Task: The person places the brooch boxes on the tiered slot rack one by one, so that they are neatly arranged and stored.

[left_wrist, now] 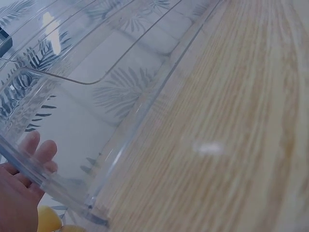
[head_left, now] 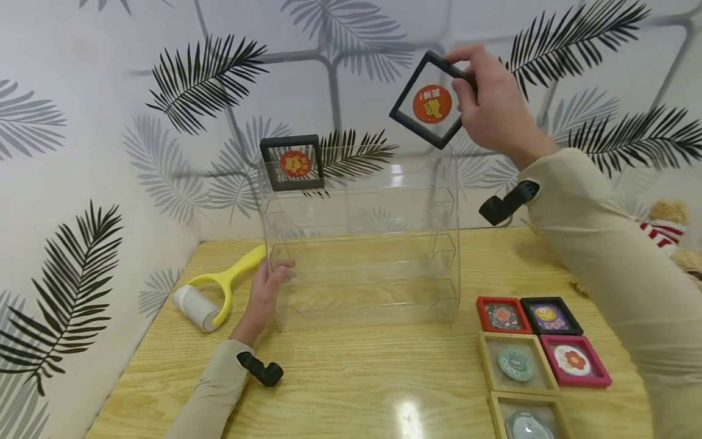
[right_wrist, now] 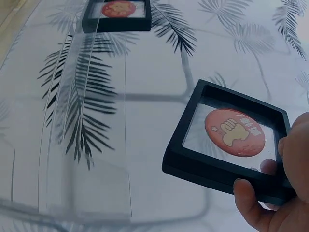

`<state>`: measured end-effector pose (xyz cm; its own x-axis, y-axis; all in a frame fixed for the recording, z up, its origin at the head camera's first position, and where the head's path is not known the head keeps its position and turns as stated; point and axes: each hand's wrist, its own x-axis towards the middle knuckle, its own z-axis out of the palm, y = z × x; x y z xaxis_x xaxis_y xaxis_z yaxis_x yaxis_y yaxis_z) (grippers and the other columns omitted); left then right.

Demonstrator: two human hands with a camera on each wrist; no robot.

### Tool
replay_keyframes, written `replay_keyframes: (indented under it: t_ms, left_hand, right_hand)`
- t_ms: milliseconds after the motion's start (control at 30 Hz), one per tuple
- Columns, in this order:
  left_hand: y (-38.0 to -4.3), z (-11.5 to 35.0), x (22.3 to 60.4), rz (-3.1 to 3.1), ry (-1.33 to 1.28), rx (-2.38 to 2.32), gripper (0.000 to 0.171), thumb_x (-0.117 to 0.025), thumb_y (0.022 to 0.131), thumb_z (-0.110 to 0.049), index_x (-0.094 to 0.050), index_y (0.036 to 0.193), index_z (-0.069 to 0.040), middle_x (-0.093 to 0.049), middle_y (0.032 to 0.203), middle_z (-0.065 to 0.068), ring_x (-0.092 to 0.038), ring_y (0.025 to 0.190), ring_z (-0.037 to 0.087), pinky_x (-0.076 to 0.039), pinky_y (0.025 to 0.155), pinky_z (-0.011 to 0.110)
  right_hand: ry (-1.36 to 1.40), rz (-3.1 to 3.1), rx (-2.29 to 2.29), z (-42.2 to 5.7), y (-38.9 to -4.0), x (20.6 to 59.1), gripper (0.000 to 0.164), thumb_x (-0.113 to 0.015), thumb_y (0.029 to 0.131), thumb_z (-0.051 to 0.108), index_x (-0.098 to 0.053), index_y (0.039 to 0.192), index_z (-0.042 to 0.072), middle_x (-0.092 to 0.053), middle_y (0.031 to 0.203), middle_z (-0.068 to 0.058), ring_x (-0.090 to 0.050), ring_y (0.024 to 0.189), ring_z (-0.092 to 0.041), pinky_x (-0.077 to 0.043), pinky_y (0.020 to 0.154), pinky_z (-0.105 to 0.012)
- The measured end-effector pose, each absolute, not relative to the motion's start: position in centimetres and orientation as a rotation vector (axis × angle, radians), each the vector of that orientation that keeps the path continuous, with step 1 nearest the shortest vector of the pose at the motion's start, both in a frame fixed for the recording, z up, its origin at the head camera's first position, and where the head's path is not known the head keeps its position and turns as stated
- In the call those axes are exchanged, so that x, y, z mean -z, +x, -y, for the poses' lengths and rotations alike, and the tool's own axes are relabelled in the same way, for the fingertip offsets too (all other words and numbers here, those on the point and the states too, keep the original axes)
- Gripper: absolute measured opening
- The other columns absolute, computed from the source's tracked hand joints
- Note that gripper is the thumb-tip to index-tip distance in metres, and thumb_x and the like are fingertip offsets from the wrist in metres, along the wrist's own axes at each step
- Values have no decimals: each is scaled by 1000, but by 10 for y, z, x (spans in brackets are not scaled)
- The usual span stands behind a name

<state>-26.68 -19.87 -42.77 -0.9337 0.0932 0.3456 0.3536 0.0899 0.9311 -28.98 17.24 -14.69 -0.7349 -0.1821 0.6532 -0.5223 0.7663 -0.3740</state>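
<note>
Head view: I see the right hand (head_left: 493,107) pinching a black display frame (head_left: 415,130) by one corner above the clear rack's (head_left: 362,265) right end; the left hand (head_left: 265,292) grips the rack's side. Probably light, stiff; I'd hold its edges, sparing the clear pane (right_wrist: 195,133).

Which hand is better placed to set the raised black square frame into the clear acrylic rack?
Probably the right hand: it grips that frame near the rack, whose side the left hand holds.

Yellow roller (head_left: 225,283) lies left, plush toy (head_left: 668,214) (partly hidden) right.
</note>
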Motion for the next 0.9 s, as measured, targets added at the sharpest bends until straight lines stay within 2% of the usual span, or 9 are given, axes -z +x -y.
replay_keyframes:
  t_ms: [133,233,333,433,600,767,833,900]
  left_hand:
    - [-267,199,428,2159,-437,1938,51,-38,99,-16,-28,144,6,-48,128,35,-54,103,5,-32,104,41]
    - [-268,199,427,2147,-439,1947,44,-38,99,-16,-36,134,9,-48,128,35,-52,109,6,-32,104,39]
    - [-268,199,426,2142,-447,1953,39,-38,99,-16,-38,128,10,-49,127,33,-49,114,7,-32,105,39]
    - [-268,199,426,2137,-445,1951,40,-38,99,-15,-37,130,10,-51,125,30,-49,114,10,-34,103,35]
    - [-269,198,427,2114,-456,1942,35,-38,99,-12,-43,121,14,-54,122,27,-50,113,10,-38,98,25]
    - [-270,197,428,2119,-464,1934,34,-39,99,-13,-44,124,9,-58,117,12,-51,112,9,-39,97,21]
    - [-269,199,428,2116,-463,1928,39,-39,99,-15,-40,131,7,-59,117,14,-53,109,7,-39,96,22]
    - [-268,201,428,2115,-467,1928,43,-39,99,-16,-37,135,7,-56,120,23,-54,106,4,-39,97,21]
  right_hand:
    - [685,2321,-692,-152,-295,147,33,-40,101,10,-43,134,6,-48,99,-17,-43,84,-28,-36,79,-39]
    - [767,2331,-651,-138,-299,147,31,-41,101,8,-44,131,5,-48,99,-20,-44,88,-32,-37,83,-43]
    - [791,2410,-614,-125,-301,147,31,-40,102,10,-44,132,8,-51,107,-21,-45,93,-34,-37,84,-44]
    - [806,2511,-578,-114,-303,148,32,-39,103,12,-43,134,11,-51,116,-21,-44,96,-33,-38,84,-44]
    - [888,2588,-556,-100,-306,151,34,-39,102,11,-42,136,12,-50,115,-21,-43,92,-32,-37,82,-43]
    - [941,2574,-525,-91,-315,156,33,-41,102,9,-45,134,12,-52,112,-20,-45,89,-32,-37,82,-42]
    - [971,2564,-508,-88,-321,158,32,-42,101,8,-46,133,11,-53,111,-20,-45,91,-32,-37,83,-41]
    - [991,2569,-500,-84,-326,160,32,-43,101,8,-47,133,12,-53,110,-19,-46,92,-32,-37,84,-42]
